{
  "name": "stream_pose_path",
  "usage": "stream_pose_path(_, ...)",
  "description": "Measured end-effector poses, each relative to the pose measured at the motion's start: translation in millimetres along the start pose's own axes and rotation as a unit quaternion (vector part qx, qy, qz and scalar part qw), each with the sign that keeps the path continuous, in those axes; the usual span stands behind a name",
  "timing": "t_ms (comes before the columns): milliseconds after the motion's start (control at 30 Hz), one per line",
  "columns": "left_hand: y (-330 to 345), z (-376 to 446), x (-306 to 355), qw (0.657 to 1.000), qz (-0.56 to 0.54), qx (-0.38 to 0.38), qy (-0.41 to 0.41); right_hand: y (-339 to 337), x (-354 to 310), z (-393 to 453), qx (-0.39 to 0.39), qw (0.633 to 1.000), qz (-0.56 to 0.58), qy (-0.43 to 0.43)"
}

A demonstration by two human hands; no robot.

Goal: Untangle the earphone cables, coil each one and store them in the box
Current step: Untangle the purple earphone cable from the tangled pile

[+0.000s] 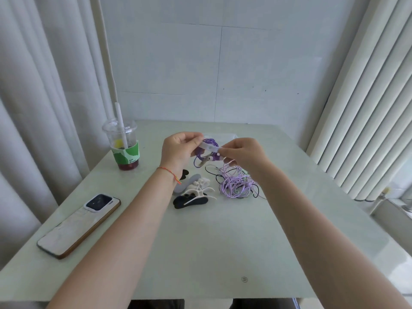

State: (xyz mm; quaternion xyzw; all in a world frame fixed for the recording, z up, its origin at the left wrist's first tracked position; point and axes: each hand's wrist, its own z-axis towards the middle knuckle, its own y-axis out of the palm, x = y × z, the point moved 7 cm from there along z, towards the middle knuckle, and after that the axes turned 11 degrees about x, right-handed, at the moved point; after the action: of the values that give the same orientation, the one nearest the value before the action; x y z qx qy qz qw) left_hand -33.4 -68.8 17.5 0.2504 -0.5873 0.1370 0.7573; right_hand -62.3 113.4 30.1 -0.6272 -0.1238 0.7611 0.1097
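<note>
Centre frame: my left hand [178, 150] and right hand [242, 152] pinch a strap [210, 148] round one coiled purple earphone [207, 152]; tangled cables [236, 184] remain on the desk [200, 241].

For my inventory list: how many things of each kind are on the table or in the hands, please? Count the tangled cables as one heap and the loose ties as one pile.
Purple earphone coil, held: 1
White cable tie, held around it: 1
Tangled cable heap: 1
Pile of loose cable ties: 1
Phone: 1
Drink cup with straw: 1
Total: 6

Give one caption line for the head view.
Left hand and right hand fasten a white strap around the coiled purple earphone cable.
</note>
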Motion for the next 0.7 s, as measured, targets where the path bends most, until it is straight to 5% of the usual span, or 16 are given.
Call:
stream_pose_path(167,1.5,24.6,-7.6,0.999,0.037,0.028,-0.006,-8.0,-8.8,25.6,0.052,0.998,-0.019,-0.035)
stream_pose_path(400,-8.7,81.0,-28.1,0.954,0.280,0.076,0.079,-8.5,-1.6,97.2,0.173,0.983,-0.035,-0.045)
stream_pose_path(533,-3.8,105.3,-55.4,0.946,0.318,0.044,0.046,31.8,16.7,133.2,0.123,0.985,-0.113,-0.033)
stream_pose_path(700,-3.0,107.9,-77.7,0.954,0.297,0.018,0.031,84.7,40.8,153.2,-0.050,0.952,-0.301,-0.015)
